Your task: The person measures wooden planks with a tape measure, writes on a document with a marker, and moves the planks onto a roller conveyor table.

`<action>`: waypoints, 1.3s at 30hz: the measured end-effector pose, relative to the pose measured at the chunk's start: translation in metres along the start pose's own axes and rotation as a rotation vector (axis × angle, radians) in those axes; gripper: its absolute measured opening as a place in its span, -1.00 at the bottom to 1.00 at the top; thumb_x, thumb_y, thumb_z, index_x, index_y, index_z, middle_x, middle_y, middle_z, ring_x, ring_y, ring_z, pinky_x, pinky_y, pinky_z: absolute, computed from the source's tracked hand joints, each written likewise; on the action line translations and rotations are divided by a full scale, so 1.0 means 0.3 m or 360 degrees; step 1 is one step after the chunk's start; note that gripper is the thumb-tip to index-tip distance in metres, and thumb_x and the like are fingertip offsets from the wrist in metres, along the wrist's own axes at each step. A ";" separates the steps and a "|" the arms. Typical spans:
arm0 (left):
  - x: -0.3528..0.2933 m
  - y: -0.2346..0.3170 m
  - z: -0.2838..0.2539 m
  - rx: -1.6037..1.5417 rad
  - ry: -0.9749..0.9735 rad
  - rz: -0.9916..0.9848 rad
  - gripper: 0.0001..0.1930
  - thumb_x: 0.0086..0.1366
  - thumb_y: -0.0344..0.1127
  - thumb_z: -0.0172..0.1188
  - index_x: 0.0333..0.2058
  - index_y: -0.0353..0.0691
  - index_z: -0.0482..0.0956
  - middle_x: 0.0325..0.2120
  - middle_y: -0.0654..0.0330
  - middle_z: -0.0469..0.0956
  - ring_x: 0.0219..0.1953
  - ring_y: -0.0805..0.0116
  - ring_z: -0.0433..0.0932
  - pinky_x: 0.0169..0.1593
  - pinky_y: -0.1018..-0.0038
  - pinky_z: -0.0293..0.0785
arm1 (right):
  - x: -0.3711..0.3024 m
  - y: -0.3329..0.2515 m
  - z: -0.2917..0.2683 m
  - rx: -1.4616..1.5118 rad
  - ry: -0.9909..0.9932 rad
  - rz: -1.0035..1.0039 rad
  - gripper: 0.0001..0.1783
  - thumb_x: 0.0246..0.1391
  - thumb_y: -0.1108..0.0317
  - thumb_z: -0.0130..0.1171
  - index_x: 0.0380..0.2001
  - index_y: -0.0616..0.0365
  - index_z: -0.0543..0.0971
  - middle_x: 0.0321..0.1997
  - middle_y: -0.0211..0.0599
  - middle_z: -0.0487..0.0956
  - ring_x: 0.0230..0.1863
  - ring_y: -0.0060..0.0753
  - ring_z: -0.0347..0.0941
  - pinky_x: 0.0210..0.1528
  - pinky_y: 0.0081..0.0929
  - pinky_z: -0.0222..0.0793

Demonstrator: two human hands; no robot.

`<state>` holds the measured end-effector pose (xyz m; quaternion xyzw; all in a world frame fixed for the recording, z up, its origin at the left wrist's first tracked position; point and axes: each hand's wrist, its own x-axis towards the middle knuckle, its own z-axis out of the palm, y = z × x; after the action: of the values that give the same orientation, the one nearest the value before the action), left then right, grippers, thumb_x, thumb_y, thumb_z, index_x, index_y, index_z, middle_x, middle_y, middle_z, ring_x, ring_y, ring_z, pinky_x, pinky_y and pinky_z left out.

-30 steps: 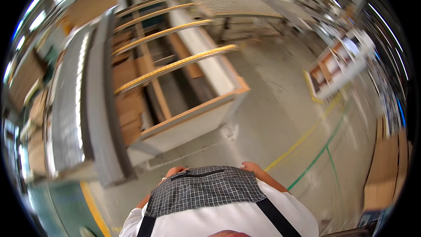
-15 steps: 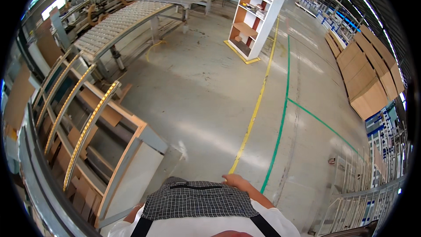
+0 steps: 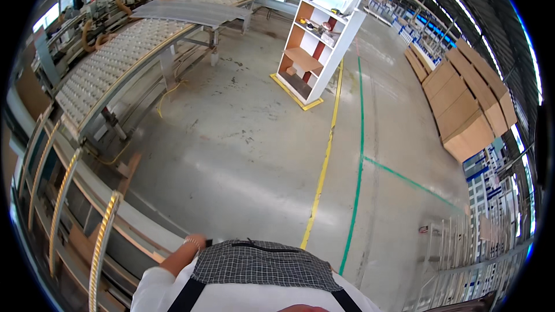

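My left hand is low in the picture, just left of the grey checked apron. A pale bracelet circles its wrist. The fingers are too small and blurred to make out. A small dark piece shows right beside the hand, and I cannot tell whether it is held or part of the apron. My right hand is out of sight behind the apron and my body.
A white shelf unit stands ahead inside yellow floor tape. Left are a ball-transfer table and a frame with curved roller rails. Stacked brown boards and a wire rack stand right. Yellow and green lines run along the floor.
The shelf unit and ball-transfer table look nearer, and the roller frame has slid down and left in the picture. My left hand has swung forward into view; my right has gone out of it.
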<state>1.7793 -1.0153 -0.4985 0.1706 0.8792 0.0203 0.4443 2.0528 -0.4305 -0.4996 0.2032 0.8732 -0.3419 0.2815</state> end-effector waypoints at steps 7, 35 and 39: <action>0.345 0.136 -1.058 -0.0198 0.0371 -0.0031 -0.54 0.31 0.07 -0.08 -0.25 -0.19 0.64 -0.18 0.01 0.59 -0.08 0.00 0.54 -0.01 0.17 0.46 | 0.190 -0.167 -0.191 0.0396 -0.0155 0.0725 -0.52 0.08 -0.01 0.08 -0.11 0.13 0.59 -0.09 0.02 0.58 0.00 0.06 0.49 0.01 -0.10 0.39; 1.979 -0.548 -2.685 0.0253 0.0104 0.0128 -0.68 0.23 -0.05 0.00 -0.24 -0.03 0.66 -0.19 -0.01 0.60 -0.14 0.00 0.57 -0.04 0.13 0.49 | 2.817 -1.968 -2.029 -0.0278 0.0417 -0.0153 -0.59 0.06 0.06 0.11 -0.06 -0.02 0.55 -0.16 -0.13 0.62 -0.09 -0.02 0.52 -0.03 -0.13 0.43; 2.225 -0.521 -3.318 -0.0646 0.0705 -0.0410 -0.56 0.26 0.03 0.02 -0.51 -0.19 0.67 -0.51 0.02 0.62 -0.38 0.04 0.61 -0.20 0.20 0.48 | 2.935 -2.008 -2.325 0.0147 0.0886 0.0055 -0.61 0.05 0.11 0.15 -0.09 0.05 0.56 -0.25 -0.06 0.62 -0.17 0.00 0.54 -0.10 -0.20 0.45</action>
<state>0.5855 -0.8346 -0.4431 -0.0427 0.9469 0.1755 0.2660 0.8089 -0.2031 -0.3401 0.3168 0.8968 -0.3077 0.0270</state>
